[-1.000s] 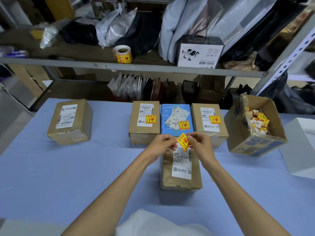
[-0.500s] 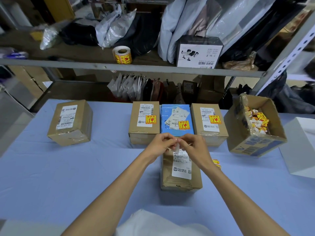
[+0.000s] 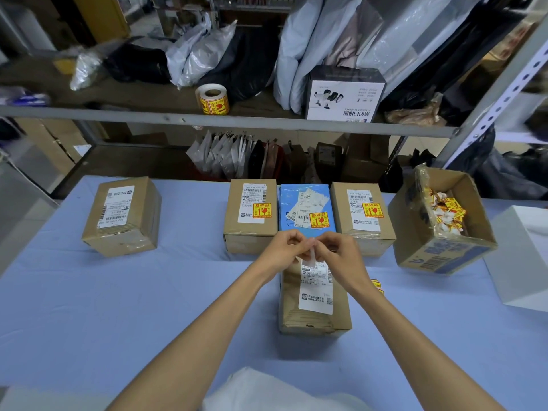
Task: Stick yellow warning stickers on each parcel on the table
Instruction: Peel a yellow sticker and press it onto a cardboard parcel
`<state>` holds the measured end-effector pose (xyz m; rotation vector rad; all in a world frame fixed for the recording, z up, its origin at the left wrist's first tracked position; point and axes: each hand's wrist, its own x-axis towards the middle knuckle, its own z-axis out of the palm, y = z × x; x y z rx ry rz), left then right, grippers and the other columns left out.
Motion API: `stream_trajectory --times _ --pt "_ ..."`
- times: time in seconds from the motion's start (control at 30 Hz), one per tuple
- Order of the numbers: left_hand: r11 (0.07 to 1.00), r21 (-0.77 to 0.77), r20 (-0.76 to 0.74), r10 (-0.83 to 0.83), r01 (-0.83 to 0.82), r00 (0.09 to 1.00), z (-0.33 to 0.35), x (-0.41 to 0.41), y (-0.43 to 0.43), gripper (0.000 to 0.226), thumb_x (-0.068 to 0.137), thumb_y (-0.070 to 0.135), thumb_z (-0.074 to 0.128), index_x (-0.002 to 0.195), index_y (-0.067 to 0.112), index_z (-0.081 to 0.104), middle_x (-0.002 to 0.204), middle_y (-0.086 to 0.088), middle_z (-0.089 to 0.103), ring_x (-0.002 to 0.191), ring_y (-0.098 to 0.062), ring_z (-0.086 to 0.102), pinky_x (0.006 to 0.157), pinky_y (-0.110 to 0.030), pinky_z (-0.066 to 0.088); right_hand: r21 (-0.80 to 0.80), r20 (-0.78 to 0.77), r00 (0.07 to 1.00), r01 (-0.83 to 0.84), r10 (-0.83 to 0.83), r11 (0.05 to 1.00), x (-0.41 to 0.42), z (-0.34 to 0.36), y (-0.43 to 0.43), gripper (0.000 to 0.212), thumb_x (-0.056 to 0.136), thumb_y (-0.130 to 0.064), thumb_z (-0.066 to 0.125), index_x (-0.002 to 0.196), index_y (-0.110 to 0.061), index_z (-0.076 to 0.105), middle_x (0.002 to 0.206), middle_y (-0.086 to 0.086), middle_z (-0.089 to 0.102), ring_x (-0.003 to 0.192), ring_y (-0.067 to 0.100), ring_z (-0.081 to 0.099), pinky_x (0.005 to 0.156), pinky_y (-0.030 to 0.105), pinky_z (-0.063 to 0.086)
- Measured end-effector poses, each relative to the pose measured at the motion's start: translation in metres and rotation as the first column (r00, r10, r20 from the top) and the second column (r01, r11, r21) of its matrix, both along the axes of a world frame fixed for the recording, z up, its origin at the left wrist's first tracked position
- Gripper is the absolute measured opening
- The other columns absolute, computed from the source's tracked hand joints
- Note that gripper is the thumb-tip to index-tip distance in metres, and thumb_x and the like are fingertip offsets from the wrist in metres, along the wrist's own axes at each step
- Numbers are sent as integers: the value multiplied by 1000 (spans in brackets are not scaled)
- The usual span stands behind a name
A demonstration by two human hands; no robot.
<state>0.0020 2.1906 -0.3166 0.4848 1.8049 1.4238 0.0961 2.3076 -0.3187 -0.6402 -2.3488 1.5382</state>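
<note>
My left hand [image 3: 284,247] and my right hand [image 3: 341,256] pinch one sticker [image 3: 310,256] between their fingertips, its white backing side facing me. They hover over the far end of a brown parcel [image 3: 314,307] with a white shipping label and no yellow sticker showing. Behind it stand three parcels that each carry a yellow sticker: a brown one [image 3: 250,215], a blue one [image 3: 307,209] and another brown one [image 3: 361,218]. A brown parcel [image 3: 123,215] at far left bears only its shipping label.
An open carton [image 3: 441,221] with several loose yellow stickers and backings leans at right. A white box [image 3: 522,256] sits at the right edge. More yellow stickers [image 3: 377,285] lie by my right wrist. A sticker roll [image 3: 213,99] stands on the shelf behind.
The sticker was held up with its yellow face towards me; now it is turned so the white backing shows, and both hands have closed in tighter on it.
</note>
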Motion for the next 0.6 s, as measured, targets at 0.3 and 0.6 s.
stream_trajectory --times 0.3,0.6 --pt "1000 7 41 28 -28 999 -5 -1 6 10 97 19 54 93 10 54 79 -3 66 68 -10 65 59 -15 47 -165 -31 1000 -10 5 986 0 2 4 15 86 -23 69 86 -8 72 76 8 73 73 22 70 71 30 59" --pt "993 -7 106 122 -122 987 -5 -5 7 16 101 14 43 85 12 43 96 -6 61 86 -15 61 73 -23 54 -306 -17 973 214 -230 928 -3 -2 10 8 87 -4 64 85 3 66 76 17 69 69 24 67 62 27 58"
